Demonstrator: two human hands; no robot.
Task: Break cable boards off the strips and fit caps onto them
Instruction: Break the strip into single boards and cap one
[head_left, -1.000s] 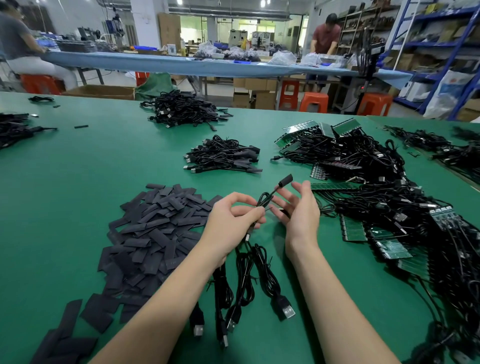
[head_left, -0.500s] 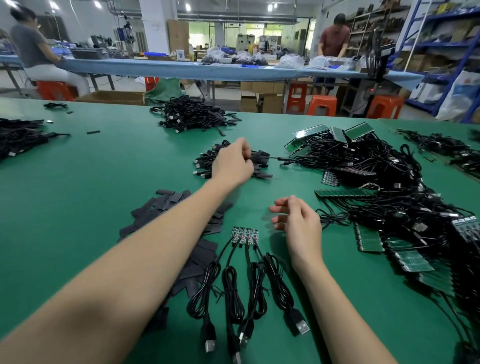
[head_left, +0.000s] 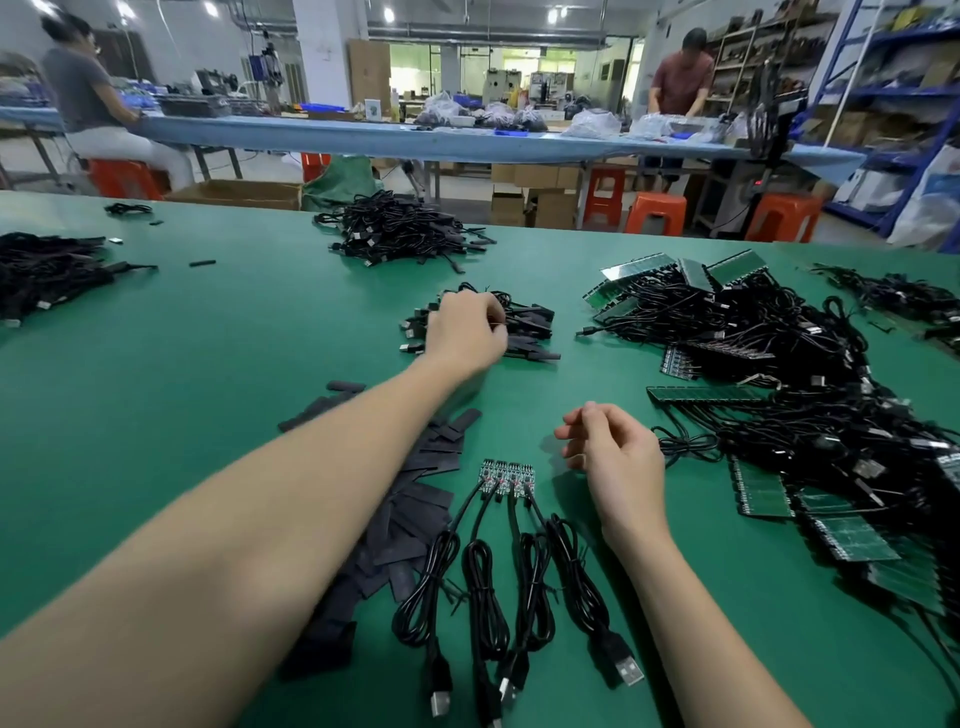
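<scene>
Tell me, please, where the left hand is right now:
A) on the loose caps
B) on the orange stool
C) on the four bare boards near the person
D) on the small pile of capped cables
D: the left hand rests on the small pile of capped cables, far beyond the four bare boards.

Left hand (head_left: 465, 332) reached far forward, fingers curled; right hand (head_left: 613, 457) loosely curled, empty.

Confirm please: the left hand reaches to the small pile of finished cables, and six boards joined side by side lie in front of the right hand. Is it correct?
Not quite. The head view shows four boards joined side by side, not six. The rest holds: the left hand is on the small pile of finished cables, and the boards lie in front of the right hand.
</scene>
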